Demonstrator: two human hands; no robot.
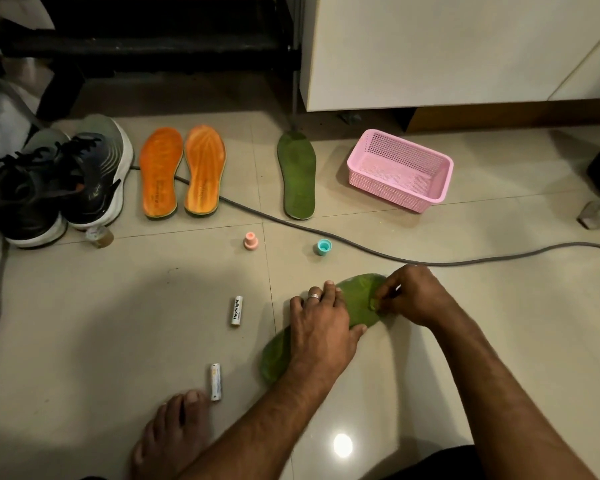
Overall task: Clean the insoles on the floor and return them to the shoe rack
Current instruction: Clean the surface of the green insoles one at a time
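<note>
Lower centre-right: left hand lying flat, fingers straight, pressing green insole onto floor tiles. Right hand bending over insole's toe end, fingers curled, pinching small object too blurred to identify. Second green insole lying upper centre, orange insole pair resting left of it, beside shoes. Pink basket sitting upper right.
</note>
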